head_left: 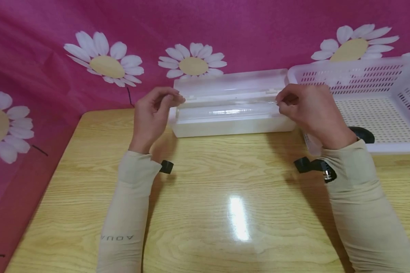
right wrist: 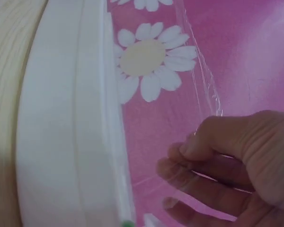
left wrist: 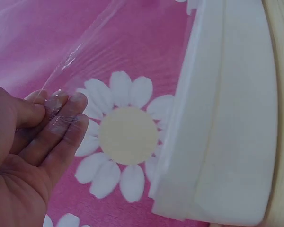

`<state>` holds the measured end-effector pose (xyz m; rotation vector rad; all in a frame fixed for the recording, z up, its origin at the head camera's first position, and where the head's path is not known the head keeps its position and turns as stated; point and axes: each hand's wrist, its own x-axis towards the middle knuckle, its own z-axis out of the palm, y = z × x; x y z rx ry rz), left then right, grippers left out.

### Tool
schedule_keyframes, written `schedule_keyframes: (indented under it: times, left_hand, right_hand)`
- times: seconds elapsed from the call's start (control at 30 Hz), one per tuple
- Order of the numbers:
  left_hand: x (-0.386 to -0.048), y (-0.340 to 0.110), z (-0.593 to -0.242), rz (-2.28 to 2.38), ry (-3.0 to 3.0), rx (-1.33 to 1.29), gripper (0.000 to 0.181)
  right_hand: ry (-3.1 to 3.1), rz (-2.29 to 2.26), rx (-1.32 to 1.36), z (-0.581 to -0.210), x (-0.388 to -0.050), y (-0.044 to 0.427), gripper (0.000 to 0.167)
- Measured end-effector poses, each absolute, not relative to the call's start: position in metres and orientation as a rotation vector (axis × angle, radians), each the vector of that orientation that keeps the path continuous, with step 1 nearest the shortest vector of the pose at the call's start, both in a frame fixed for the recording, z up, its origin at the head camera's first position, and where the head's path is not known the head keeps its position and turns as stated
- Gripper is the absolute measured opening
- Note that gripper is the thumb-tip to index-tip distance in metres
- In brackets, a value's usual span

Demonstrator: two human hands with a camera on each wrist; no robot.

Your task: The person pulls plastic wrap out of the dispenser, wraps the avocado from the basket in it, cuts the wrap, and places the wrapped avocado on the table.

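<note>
A long white cling film dispenser (head_left: 234, 128) lies at the back of the table with its lid (head_left: 230, 79) raised. A clear sheet of cling film (left wrist: 71, 59) stretches up from it between both hands. My left hand (head_left: 152, 115) pinches one corner of the film between thumb and fingers, above the dispenser's left end. At the right end, my right hand (head_left: 311, 112) pinches the other corner. In the right wrist view the film's free edge (right wrist: 203, 66) looks jagged and runs to the thumb. Inside the dispenser the roll is only partly visible through the film.
A white perforated plastic basket (head_left: 396, 148) stands on the right, touching or close to the dispenser, with a black rounded object (head_left: 362, 134) in it. Pink cloth with daisies (head_left: 253, 34) hangs behind the wooden table (head_left: 205, 212). Each wrist carries a black camera mount (head_left: 166, 167).
</note>
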<state>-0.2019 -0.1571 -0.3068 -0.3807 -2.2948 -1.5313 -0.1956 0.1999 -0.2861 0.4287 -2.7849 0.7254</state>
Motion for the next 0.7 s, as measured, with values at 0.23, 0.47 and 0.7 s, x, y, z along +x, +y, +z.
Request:
schedule_keyframes:
  times: [0.23,0.47,0.7]
  left_hand:
    - [-0.198,-0.156,-0.301,-1.546,-2.239,-0.396,0.023]
    - [-0.194,-0.156,-0.295,-1.540,-2.198,-0.414,0.020]
    - [-0.185,-0.155,-0.282,-1.488,-2.129,-0.455,0.018]
  right_hand:
    - [-2.740,0.732,0.493,-0.282,-0.192,0.207,0.015]
    - [-2.655,0.695,0.581,-0.282,-0.192,0.207,0.015]
    - [-2.562,0.755,0.480,-0.277,-0.188,0.203,0.019]
